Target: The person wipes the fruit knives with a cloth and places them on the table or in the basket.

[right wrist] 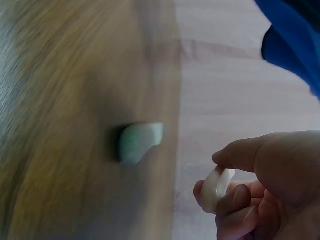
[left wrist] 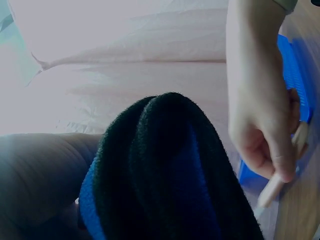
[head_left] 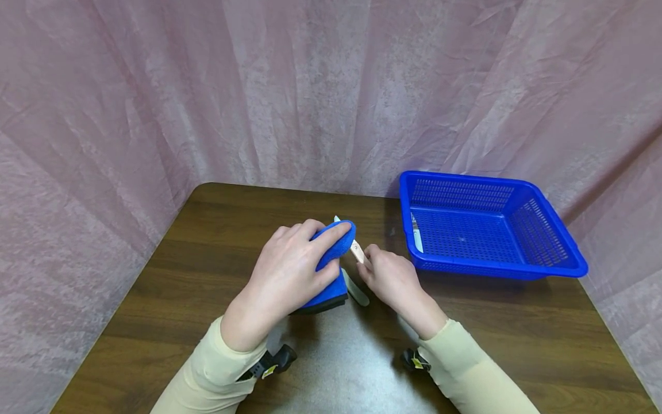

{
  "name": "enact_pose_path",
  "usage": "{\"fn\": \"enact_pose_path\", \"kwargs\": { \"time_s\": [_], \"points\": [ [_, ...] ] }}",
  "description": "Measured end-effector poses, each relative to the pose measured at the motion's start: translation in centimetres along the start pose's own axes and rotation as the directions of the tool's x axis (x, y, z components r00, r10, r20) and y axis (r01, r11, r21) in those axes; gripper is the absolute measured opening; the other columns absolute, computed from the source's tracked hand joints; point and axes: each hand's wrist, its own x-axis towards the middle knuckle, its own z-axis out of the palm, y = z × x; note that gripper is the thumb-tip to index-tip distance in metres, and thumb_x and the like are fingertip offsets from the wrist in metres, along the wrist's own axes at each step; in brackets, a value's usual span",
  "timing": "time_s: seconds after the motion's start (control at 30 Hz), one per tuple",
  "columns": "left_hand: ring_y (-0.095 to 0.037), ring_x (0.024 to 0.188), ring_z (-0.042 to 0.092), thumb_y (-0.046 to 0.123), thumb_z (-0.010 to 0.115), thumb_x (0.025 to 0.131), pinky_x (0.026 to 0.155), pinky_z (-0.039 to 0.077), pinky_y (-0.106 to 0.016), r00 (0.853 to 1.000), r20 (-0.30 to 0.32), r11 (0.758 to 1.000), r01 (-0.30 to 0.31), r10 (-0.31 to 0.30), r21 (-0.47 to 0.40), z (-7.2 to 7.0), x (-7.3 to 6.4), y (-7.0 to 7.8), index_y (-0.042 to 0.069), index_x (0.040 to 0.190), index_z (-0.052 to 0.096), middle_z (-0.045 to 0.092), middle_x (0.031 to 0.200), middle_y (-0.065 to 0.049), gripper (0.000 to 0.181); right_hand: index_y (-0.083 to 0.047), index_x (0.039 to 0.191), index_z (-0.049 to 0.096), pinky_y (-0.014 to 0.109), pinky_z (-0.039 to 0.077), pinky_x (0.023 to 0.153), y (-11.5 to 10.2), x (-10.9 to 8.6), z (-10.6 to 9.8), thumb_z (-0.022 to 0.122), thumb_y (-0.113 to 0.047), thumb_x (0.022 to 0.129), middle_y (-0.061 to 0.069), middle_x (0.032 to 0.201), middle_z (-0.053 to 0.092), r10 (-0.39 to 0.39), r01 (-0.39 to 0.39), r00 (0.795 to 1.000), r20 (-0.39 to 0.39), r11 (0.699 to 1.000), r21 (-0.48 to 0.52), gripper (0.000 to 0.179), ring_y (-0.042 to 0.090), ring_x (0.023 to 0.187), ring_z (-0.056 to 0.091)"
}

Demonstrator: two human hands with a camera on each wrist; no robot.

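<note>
My left hand (head_left: 289,267) grips a folded blue cloth (head_left: 331,290) with a dark edge, thumb and fingers bent over it. A knife with a pale pinkish handle (head_left: 357,252) passes through the cloth's fold. Its light tip (head_left: 337,219) sticks out on the far side, while the cloth hides most of the blade. My right hand (head_left: 393,276) pinches the handle's end; the right wrist view shows this handle (right wrist: 216,190) between thumb and fingers. Below the hands lies a pale green handle (head_left: 357,290) on the table, its other end hidden behind the cloth.
A blue plastic basket (head_left: 496,268) stands at the back right of the wooden table (head_left: 207,230). Inside, along its left wall, lies a knife with a white handle (head_left: 417,238). Pink curtains (head_left: 310,103) hang behind the table and at both sides.
</note>
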Motion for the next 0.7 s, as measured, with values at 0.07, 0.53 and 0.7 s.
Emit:
{"fn": "enact_pose_path", "kwargs": {
  "time_s": [0.07,0.53,0.7],
  "points": [
    [-0.030,0.098,0.073,0.021,0.074,0.094,0.088,0.056,-0.049,1.000,0.002,1.000,-0.001,0.001,0.002,0.0,0.0,0.0,0.021,0.148,0.072,0.074,0.119,-0.011,0.054,-0.011,0.094,0.067,0.045,0.047,0.051,-0.4,0.0,-0.3,0.081,-0.024,0.100,0.000,0.068,0.059,-0.009,0.009,1.000,-0.020,1.000,0.008,0.020,0.022,0.056,0.057],
    [-0.029,0.100,0.073,0.022,0.075,0.094,0.090,0.056,-0.049,1.000,-0.001,1.000,0.005,-0.005,0.007,-0.1,0.0,-0.1,0.022,0.149,0.072,0.074,0.119,-0.011,0.055,-0.011,0.104,0.073,0.037,0.044,0.052,-2.4,-1.4,-2.6,0.079,-0.027,0.102,-0.002,0.075,0.062,0.006,0.006,0.997,-0.080,0.989,0.146,0.018,0.016,0.060,0.053],
    [-0.030,0.098,0.073,0.021,0.075,0.093,0.089,0.056,-0.049,1.000,-0.018,1.000,0.010,-0.010,0.006,-0.2,0.0,-0.3,0.021,0.148,0.072,0.074,0.118,-0.011,0.055,-0.012,0.108,0.076,0.039,0.048,0.056,-2.4,-1.8,-3.2,0.079,-0.028,0.101,0.000,0.083,0.070,0.024,-0.006,0.994,-0.108,0.987,0.163,0.018,0.017,0.064,0.057]
  ]
}}
